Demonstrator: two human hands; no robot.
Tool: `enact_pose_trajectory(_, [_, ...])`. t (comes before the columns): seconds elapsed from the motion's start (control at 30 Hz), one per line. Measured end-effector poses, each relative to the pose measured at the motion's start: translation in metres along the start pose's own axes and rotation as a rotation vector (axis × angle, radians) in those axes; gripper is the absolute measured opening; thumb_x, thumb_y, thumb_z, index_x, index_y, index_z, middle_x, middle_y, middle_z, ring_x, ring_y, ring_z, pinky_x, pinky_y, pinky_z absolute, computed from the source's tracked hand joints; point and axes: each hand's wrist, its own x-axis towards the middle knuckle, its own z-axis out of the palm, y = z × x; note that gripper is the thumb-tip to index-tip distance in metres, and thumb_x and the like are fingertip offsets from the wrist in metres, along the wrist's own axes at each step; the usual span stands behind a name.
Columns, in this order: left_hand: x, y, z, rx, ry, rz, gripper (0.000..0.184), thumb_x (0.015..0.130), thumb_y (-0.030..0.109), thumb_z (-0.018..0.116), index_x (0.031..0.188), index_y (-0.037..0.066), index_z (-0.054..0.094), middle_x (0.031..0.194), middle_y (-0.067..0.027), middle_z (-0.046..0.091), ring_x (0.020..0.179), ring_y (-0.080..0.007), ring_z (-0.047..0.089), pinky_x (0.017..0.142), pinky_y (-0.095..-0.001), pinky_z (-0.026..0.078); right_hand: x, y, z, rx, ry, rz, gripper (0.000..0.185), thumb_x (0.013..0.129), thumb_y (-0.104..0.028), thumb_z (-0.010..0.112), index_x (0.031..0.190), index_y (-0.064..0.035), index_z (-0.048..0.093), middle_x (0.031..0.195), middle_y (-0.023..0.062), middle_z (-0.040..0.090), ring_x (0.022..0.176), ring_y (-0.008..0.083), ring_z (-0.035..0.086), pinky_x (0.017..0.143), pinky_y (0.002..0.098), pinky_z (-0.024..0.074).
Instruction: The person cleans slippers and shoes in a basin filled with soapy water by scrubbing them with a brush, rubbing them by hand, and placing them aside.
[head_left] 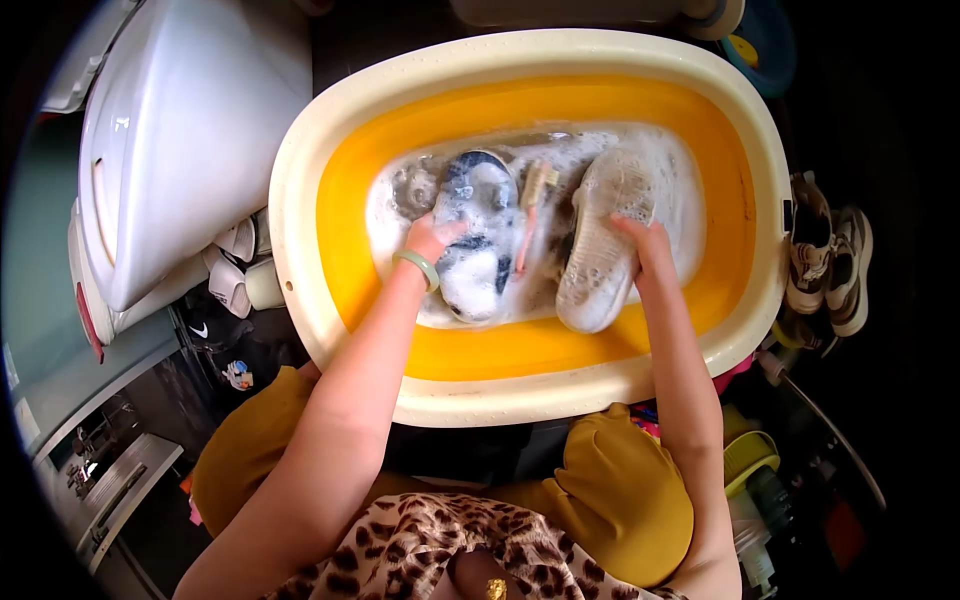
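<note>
My left hand (433, 243), with a pale green bangle at the wrist, grips the left side of a dark blue slipper (482, 183) covered in suds. Its thumb and fingers are partly lost in foam. My right hand (645, 246) holds the right edge of a second slipper (597, 270), whose pale ridged sole faces up, with some foam on it. Between the two slippers lies a scrubbing brush (540, 185) with a pink handle, touched by neither hand. All three rest in soapy water inside a yellow basin (510, 357) with a cream rim.
A white toilet (205, 130) stands at the left, with shoes (232, 283) beside it. Sneakers (849, 270) sit right of the basin. A green basket (752, 458) is at the lower right. My knees (630, 500) border the basin's near side.
</note>
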Motion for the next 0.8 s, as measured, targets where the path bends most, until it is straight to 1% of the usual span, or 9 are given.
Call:
enact_pose_trajectory(0.2, [-0.019, 0.021, 0.011, -0.179, -0.027, 0.018, 0.04, 0.077, 0.012, 0.07, 0.112, -0.002, 0.056, 0.099, -0.0116, 0.064, 0.085, -0.0202, 0.062, 0.076, -0.032, 0.051, -0.027, -0.029, 0.029, -0.123, -0.011, 0.028, 0.042, 0.079, -0.015, 0.066, 0.116, 0.0004, 0.053, 0.102, 0.0098, 0.062, 0.09, 0.0204, 0.06, 0.081, 0.0333, 0.0486])
enact_pose_trajectory(0.27, [-0.027, 0.029, 0.016, -0.181, 0.019, -0.002, 0.038, 0.078, 0.013, 0.069, 0.111, -0.001, 0.056, 0.099, -0.0114, 0.064, 0.084, -0.0194, 0.062, 0.076, -0.0313, 0.051, -0.032, -0.029, 0.046, 0.034, -0.104, 0.065, 0.043, 0.082, -0.02, 0.065, 0.116, 0.0006, 0.052, 0.101, 0.0095, 0.062, 0.089, 0.0199, 0.06, 0.082, 0.0331, 0.0488])
enact_pose_trajectory(0.43, [-0.008, 0.003, 0.011, -0.066, 0.155, -0.035, 0.037, 0.086, 0.029, 0.061, 0.108, -0.001, 0.059, 0.09, -0.0067, 0.065, 0.075, -0.0161, 0.061, 0.067, -0.0308, 0.049, -0.025, 0.002, 0.096, 0.164, -0.388, 0.235, 0.044, 0.085, -0.029, 0.063, 0.116, 0.0003, 0.053, 0.104, 0.0118, 0.063, 0.093, 0.0207, 0.062, 0.086, 0.0331, 0.0493])
enact_pose_trajectory(0.53, [-0.008, 0.006, 0.006, -0.214, 0.118, -0.292, 0.055, 0.089, 0.047, 0.049, 0.116, 0.0, 0.056, 0.102, -0.0085, 0.064, 0.092, -0.0169, 0.059, 0.082, -0.0309, 0.046, -0.01, 0.034, 0.113, 0.132, -0.441, 0.293, 0.04, 0.087, -0.029, 0.061, 0.112, 0.0004, 0.054, 0.103, 0.0125, 0.063, 0.093, 0.0201, 0.061, 0.084, 0.0334, 0.0499])
enact_pose_trajectory(0.6, [-0.011, 0.007, 0.006, -0.328, 0.073, -0.154, 0.064, 0.087, 0.055, 0.045, 0.117, -0.001, 0.056, 0.111, -0.0116, 0.062, 0.102, -0.0222, 0.057, 0.09, -0.0318, 0.042, 0.0, 0.049, 0.112, -0.329, -0.374, 0.256, 0.045, 0.084, -0.028, 0.065, 0.116, 0.0017, 0.052, 0.103, 0.0157, 0.062, 0.092, 0.0216, 0.061, 0.08, 0.0323, 0.0496])
enact_pose_trajectory(0.63, [-0.002, 0.008, 0.003, -0.035, 0.161, -0.057, 0.062, 0.089, 0.052, 0.046, 0.123, 0.001, 0.051, 0.115, -0.0116, 0.06, 0.104, -0.0218, 0.056, 0.091, -0.0327, 0.042, 0.011, 0.053, 0.103, -0.66, -0.4, 0.078, 0.054, 0.083, -0.029, 0.064, 0.12, 0.0055, 0.047, 0.102, 0.0178, 0.062, 0.091, 0.022, 0.061, 0.079, 0.0317, 0.0486])
enact_pose_trajectory(0.67, [0.006, 0.009, 0.001, 0.258, 0.245, 0.036, 0.061, 0.09, 0.05, 0.046, 0.129, 0.003, 0.047, 0.119, -0.0116, 0.058, 0.106, -0.0213, 0.055, 0.092, -0.0335, 0.042, 0.018, 0.061, 0.095, -0.671, -0.403, 0.079, 0.054, 0.083, -0.029, 0.064, 0.12, 0.0055, 0.047, 0.102, 0.0178, 0.062, 0.091, 0.022, 0.061, 0.079, 0.0317, 0.0486])
enact_pose_trajectory(0.73, [0.016, 0.009, 0.018, 0.37, 0.343, 0.145, 0.067, 0.087, 0.051, 0.049, 0.133, 0.002, 0.041, 0.12, -0.0178, 0.056, 0.11, -0.0259, 0.053, 0.094, -0.0358, 0.04, 0.02, 0.062, 0.088, -0.662, -0.306, -0.226, 0.064, 0.082, -0.032, 0.063, 0.126, 0.008, 0.039, 0.102, 0.0195, 0.062, 0.091, 0.0225, 0.062, 0.079, 0.0322, 0.0486])
enact_pose_trajectory(0.8, [0.013, 0.025, 0.044, 0.633, 0.497, 0.243, 0.075, 0.084, 0.053, 0.05, 0.135, 0.001, 0.037, 0.119, -0.0267, 0.053, 0.113, -0.0374, 0.05, 0.097, -0.0423, 0.038, 0.024, 0.055, 0.09, -0.779, -0.325, -0.263, 0.071, 0.084, -0.035, 0.061, 0.131, 0.0096, 0.032, 0.107, 0.0241, 0.06, 0.096, 0.0282, 0.061, 0.083, 0.0341, 0.0471])
